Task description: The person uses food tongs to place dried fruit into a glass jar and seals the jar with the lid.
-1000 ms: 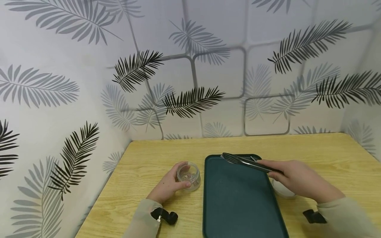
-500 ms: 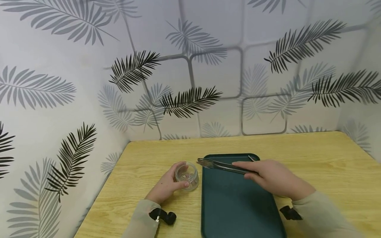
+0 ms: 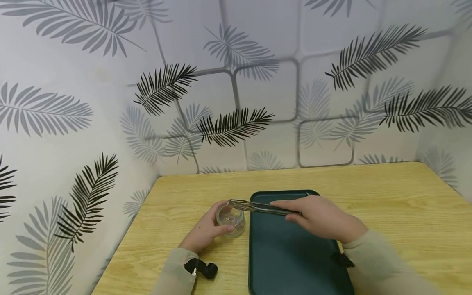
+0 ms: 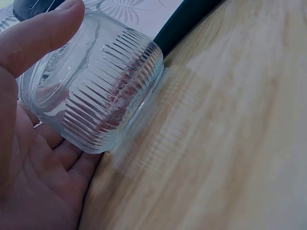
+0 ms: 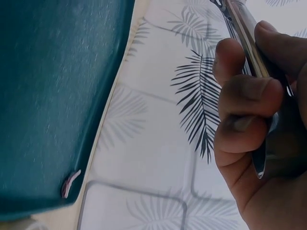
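My left hand (image 3: 203,232) holds a clear glass jar (image 3: 237,225) on the table, thumb on the near side and fingers behind. Ribbed walls show in the left wrist view, with small reddish bits (image 4: 121,96) low inside the jar. Metal tongs (image 3: 263,208) are gripped in my right hand (image 3: 321,217) above the tray. Their tips reach over the jar's mouth; whether they pinch anything is too small to tell. In the right wrist view, fingers and thumb wrap the tongs' handle.
A dark green tray (image 3: 291,250) lies right of the jar on the wooden table (image 3: 191,192). One thin whitish-red strip (image 5: 70,184) sits in a tray corner. Patterned walls (image 3: 258,90) stand behind the table and at its left.
My right hand has carried the tongs leftward from above the tray's far end to the jar's mouth. The left hand and jar stay put. The white bowl right of the tray is now hidden.
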`<state>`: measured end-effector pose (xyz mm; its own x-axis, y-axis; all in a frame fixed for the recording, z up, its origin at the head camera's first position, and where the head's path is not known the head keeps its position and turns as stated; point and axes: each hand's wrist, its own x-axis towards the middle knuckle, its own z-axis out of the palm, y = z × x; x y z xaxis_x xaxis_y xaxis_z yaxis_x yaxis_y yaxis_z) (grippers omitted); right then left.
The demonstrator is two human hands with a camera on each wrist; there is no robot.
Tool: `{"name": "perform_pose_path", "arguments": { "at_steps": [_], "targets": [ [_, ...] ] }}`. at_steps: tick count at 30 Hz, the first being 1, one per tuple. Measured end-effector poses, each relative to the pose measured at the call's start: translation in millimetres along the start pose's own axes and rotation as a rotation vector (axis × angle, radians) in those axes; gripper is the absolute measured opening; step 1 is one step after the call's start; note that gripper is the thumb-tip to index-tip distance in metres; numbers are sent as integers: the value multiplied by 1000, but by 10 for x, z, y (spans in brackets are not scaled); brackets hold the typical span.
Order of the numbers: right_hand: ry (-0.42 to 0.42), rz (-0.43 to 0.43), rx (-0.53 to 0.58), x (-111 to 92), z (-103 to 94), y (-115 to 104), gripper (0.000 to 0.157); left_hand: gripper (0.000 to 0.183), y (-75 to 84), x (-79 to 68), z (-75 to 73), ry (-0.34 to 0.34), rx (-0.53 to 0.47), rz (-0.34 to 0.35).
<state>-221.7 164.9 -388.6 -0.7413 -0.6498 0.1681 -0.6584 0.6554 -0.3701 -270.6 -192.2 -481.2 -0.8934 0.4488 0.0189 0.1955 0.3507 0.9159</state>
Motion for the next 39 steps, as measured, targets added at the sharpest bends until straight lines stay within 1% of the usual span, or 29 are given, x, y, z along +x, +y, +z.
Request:
{"name": "perform_pose_path", "arguments": {
  "at_steps": [6, 14, 22, 30, 39],
  "targets": [
    [-11, -4, -14, 88, 62, -37, 50, 84, -5, -14, 2, 7, 5, -19],
    [-4, 0, -2, 76, 88, -37, 52, 83, -29, 2, -6, 7, 2, -10],
    [-14, 32, 36, 0, 39, 11, 53, 79, -20, 15, -14, 2, -1, 16],
    [5, 54, -11, -109, 9, 87, 54, 80, -7, 10, -7, -1, 0, 17],
    [-30, 134, -6, -282, -36, 211, 59, 81, -10, 8, -9, -12, -20, 21]
  ]
}}
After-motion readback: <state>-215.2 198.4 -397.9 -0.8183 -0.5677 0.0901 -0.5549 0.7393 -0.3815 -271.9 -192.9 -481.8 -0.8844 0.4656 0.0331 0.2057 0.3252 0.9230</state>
